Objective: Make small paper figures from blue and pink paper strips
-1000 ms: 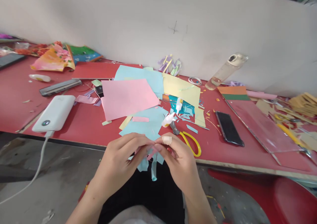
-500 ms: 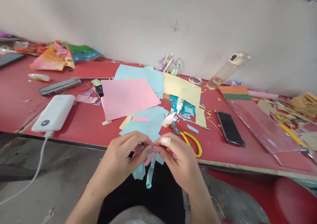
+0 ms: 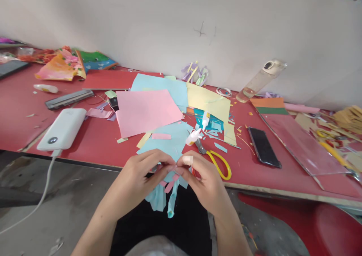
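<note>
Your left hand (image 3: 138,180) and right hand (image 3: 202,180), fingertips pinched together, both grip a small paper piece (image 3: 166,190): blue curled strips and pink slips dangling below them.

— Classification of premises?

— A paper-craft workbench, of a workshop or classroom kind. A long red table (image 3: 93,139) stands against a plain pale partition wall (image 3: 141,25), over a bare grey floor (image 3: 65,207).

— Evidence?

— Loose coloured sheets: a pink sheet (image 3: 145,110), a pale blue sheet (image 3: 161,86), a yellow sheet (image 3: 209,101). Offcuts are strewn across the surface. Yellow-handled scissors (image 3: 215,159) and small glue bottles (image 3: 198,129) lie among them.

— Anything further?

— More paper stacks (image 3: 349,116) at the far right and bright printed sheets (image 3: 65,63) at the far left. A power bank (image 3: 62,129), a phone (image 3: 264,146) and a clear bottle (image 3: 258,80) lie among the work.
</note>
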Available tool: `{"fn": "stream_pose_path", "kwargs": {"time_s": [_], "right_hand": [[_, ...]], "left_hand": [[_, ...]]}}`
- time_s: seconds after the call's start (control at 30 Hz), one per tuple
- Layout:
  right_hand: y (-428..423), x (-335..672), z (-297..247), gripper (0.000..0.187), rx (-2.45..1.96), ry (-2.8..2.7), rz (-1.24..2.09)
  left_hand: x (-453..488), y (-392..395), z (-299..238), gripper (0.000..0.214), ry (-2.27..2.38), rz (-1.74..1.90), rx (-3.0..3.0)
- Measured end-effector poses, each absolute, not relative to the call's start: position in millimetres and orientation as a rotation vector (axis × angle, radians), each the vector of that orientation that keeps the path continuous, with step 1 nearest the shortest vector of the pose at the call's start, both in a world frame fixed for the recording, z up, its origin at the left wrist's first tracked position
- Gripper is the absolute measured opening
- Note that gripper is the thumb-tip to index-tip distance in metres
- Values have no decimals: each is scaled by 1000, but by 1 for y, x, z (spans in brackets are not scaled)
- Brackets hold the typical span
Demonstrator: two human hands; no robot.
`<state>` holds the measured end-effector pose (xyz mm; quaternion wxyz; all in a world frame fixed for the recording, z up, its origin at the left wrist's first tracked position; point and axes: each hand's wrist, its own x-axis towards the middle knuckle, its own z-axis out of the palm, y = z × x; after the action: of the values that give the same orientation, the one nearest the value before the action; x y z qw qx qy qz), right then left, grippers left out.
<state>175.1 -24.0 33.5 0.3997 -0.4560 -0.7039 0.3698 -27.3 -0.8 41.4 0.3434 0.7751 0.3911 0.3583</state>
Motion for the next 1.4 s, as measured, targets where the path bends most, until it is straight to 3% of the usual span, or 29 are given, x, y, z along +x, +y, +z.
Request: {"fn": "stream_pose_path", "kwargs": {"time_s": [0.43, 0.8, 1.3, 1.4], "right_hand": [[-24, 174, 29, 11, -1183, -1761, 1060], [-19, 169, 19, 15, -1061, -1467, 1221], [-20, 169, 12, 10, -941, -1416, 1200], [-20, 170, 10, 21, -863, -1419, 1244]], "left_hand": [[-34, 2, 45, 14, 997, 776, 2141], [-36, 11, 46, 13, 948, 666, 1755], [-32, 10, 37, 9, 761, 856, 1602], [-31, 11, 34, 9, 710, 851, 1427]]}}
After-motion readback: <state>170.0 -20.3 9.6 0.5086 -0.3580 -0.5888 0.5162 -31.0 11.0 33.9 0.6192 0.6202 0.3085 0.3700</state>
